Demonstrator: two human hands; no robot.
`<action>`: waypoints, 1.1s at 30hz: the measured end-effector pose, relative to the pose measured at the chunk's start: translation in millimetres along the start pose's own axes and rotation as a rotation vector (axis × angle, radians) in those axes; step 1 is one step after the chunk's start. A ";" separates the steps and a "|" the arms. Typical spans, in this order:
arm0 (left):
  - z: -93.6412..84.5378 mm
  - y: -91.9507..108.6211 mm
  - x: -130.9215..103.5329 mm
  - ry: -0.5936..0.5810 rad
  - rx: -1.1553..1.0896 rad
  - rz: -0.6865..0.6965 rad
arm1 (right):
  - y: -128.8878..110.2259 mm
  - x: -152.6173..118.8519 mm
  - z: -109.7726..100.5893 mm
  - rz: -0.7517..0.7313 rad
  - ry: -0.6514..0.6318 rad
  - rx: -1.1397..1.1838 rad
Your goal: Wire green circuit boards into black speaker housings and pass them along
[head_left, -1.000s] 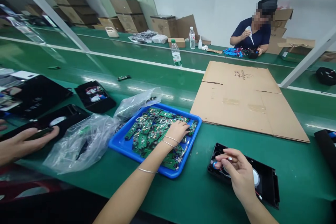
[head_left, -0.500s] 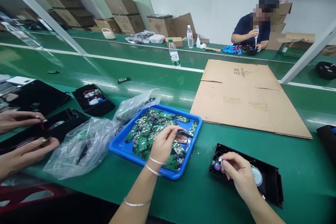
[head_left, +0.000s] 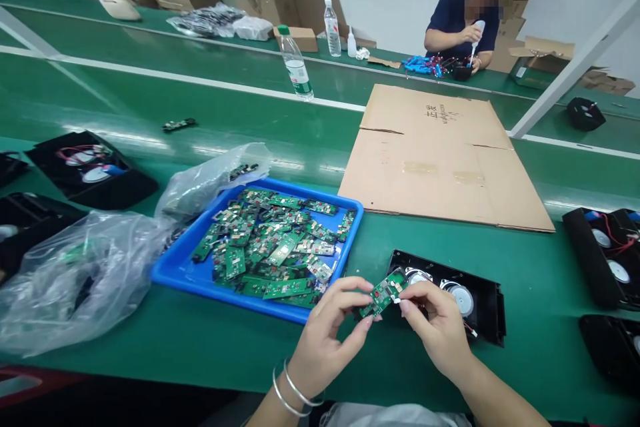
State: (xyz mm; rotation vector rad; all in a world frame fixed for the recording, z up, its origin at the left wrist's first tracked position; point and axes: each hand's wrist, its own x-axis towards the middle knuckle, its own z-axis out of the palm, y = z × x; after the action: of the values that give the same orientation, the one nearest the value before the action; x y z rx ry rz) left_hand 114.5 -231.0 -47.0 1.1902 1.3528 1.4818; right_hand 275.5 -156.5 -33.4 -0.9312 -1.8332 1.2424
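Observation:
My left hand [head_left: 337, 323] grips the lower left end of a green circuit board [head_left: 384, 293], fingertips on its edges. At the board's right edge, my right hand [head_left: 437, 327] pinches a small white connector [head_left: 397, 299]. Both hands are in front of a black speaker housing [head_left: 487, 310], which lies open and holds round speakers; a loose wire with a white plug shows at its lower right. To the left stands a blue tray [head_left: 357, 223] heaped with green circuit boards [head_left: 283, 248].
Plastic bags [head_left: 90, 280] lie left of the tray. A flattened cardboard sheet [head_left: 440, 160] lies behind the housing. More black housings [head_left: 607, 253] stand at the right and left. Across the bench are a bottle [head_left: 296, 65] and a person [head_left: 463, 20] working.
My left hand has brought a board from the tray to the front of the housing. My right hand has lifted the connector to it. The view has shifted right; the neighbour's hands have left it.

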 end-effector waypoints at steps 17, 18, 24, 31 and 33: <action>7.5 -0.6 -7.1 -0.110 0.181 -0.268 | 0.1 -2.0 7.7 -0.398 0.037 -0.443; 6.6 0.6 -7.7 -0.094 0.168 -0.267 | 0.2 -1.5 7.4 -0.402 0.018 -0.444; 4.6 2.4 -3.1 0.037 0.126 -0.242 | -0.4 -0.8 12.3 -0.417 0.012 -0.375; -1.2 -2.3 6.8 -0.071 -0.180 -0.305 | -1.8 -0.5 12.8 -0.442 0.027 -0.407; -1.0 -2.9 6.2 -0.105 -0.203 -0.375 | -1.6 -0.2 12.0 -0.446 0.024 -0.429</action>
State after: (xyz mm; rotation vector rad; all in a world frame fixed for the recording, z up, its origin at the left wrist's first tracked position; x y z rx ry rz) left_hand 111.9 -224.9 -49.1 0.8211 1.2411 1.2363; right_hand 264.9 -162.2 -35.2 -0.6891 -2.1794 0.5756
